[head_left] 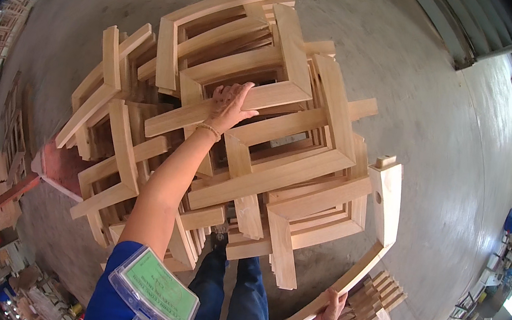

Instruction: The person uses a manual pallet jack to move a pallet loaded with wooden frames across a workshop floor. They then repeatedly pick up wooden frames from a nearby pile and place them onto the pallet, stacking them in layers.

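And here's the left hand (231, 102), up at eleven o'clock, laid across a pale wooden rail (279, 97) on top of the big stack of angled wooden frames (326, 162), fingers over the rail's far edge; whether that grip is clamped or merely resting, I cannot tell! Down at five o'clock, the right hand (330, 307) has its grip closed around an L-shaped wooden piece (354, 271), its long arm slanting up from the hand to a corner near four o'clock, then a thicker block standing up toward three, a dark round hole in its side. Beyond that right hand, between four and five, a smaller wood stack (375, 312) sits on the grey floor (445, 183). Over at nine, red metal (63, 168) beside the big stack; at seven, a green badge (153, 291).
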The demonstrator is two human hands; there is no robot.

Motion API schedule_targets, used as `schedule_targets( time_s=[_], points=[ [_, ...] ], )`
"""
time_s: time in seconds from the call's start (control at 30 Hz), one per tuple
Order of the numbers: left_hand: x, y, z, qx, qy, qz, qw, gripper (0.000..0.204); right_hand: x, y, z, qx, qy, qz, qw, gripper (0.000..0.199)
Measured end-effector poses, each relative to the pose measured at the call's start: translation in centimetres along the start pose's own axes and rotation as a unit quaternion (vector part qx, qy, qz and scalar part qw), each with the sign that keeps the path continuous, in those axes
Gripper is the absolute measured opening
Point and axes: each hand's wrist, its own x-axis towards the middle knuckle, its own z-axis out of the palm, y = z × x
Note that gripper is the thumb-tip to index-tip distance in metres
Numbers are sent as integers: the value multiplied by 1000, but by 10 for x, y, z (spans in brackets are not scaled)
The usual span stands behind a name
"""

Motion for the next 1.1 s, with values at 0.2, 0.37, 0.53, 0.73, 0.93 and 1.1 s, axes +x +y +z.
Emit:
schedule_targets(
  time_s=[0.2, 0.37, 0.53, 0.73, 0.93, 1.1],
  points=[
    [-42, 46, -48, -98, 120, -9, 988, 82, 10, -20, 62, -54, -38, -58, 996, 43],
    [-147, 118, -87, -399, -68, -123, 906, 88, 9, -47, 137, -87, -97, -59, 990, 41],
    [-167, 175, -131, -431, -158, -211, 863, 97, -38, -13, 230, -61, -187, -200, 960, 61],
    [-133, 102, -148, -349, -26, -193, 917, 64, -76, -39, 248, -216, -451, -273, 822, 84],
    [-49, -16, -192, -125, -92, -233, 960, 59, -61, -4, 163, -355, -504, -181, 766, 52],
    [16, -96, -163, -21, -85, -149, 985, 71, -47, 27, 110, -424, -477, -99, 763, 48]
  ],
)
